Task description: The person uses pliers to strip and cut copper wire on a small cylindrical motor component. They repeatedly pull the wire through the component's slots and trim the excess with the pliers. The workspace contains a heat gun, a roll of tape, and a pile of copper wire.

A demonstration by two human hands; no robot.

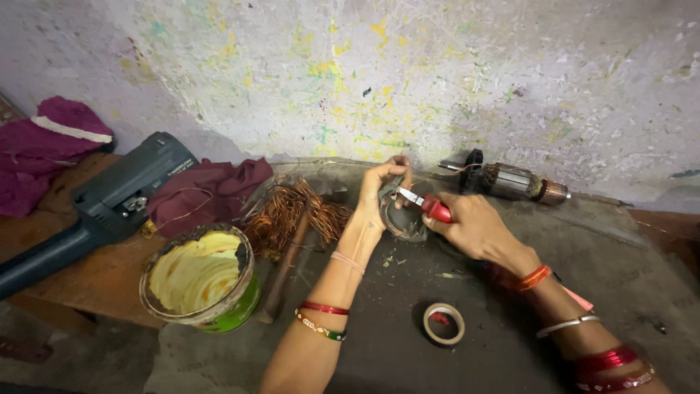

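My left hand (379, 191) grips a round grey metal motor part (403, 222) from above, its fingers curled over the rim. My right hand (467, 222) is closed on a red-handled tool (436, 209) whose metal tip (410, 195) points left into the part. Both hands work over a dark grey slab (510, 321) near a flaking wall. Bangles ring both wrists.
A tangle of copper wire (292, 211) lies left of my left hand. A green tin of yellow paste (200, 277) stands front left. A tape roll (444, 323), a motor armature (510, 181), a dark power tool body (109, 204) and maroon cloths (211, 191) lie around.
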